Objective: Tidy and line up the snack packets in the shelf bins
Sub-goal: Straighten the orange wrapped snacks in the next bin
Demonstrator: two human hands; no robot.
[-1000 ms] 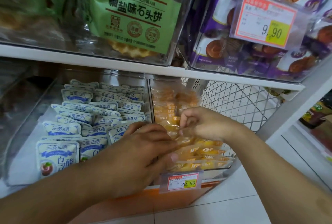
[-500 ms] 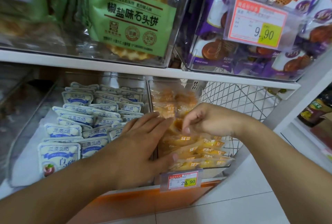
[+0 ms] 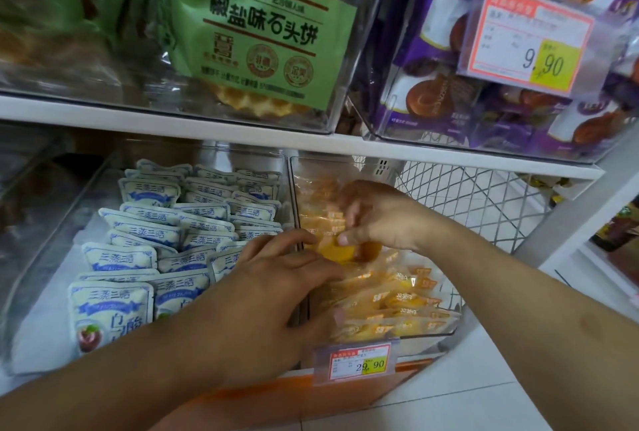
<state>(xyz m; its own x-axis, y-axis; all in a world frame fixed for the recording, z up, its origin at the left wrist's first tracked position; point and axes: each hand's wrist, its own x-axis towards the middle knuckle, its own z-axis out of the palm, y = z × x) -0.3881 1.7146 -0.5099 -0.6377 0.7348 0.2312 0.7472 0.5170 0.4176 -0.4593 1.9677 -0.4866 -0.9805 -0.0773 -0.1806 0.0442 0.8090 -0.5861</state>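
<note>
Currently both hands work in the orange bin (image 3: 453,328), on the lower shelf. The left hand (image 3: 262,306) lies flat on the orange packets (image 3: 397,295) at the bin's left wall, fingers loosely spread and pressing down, thumb tucked at the front. The right hand (image 3: 383,219) is deeper in the bin, thumb and forefinger pinching one orange packet (image 3: 340,252) raised above the pile.

Risks, as judged:
- Packets look slick and stacked loosely; pressure from the left hand could slide the front rows toward the bin's front lip.
- The pinch is at a packet edge; it could slip and drop crooked.
- The left wrist crosses the white packets (image 3: 145,223) left of the bin; a drag could disturb those rows.
- The price tag (image 3: 356,363) on the bin's front sits under the left thumb; a knock may unclip it.
</note>
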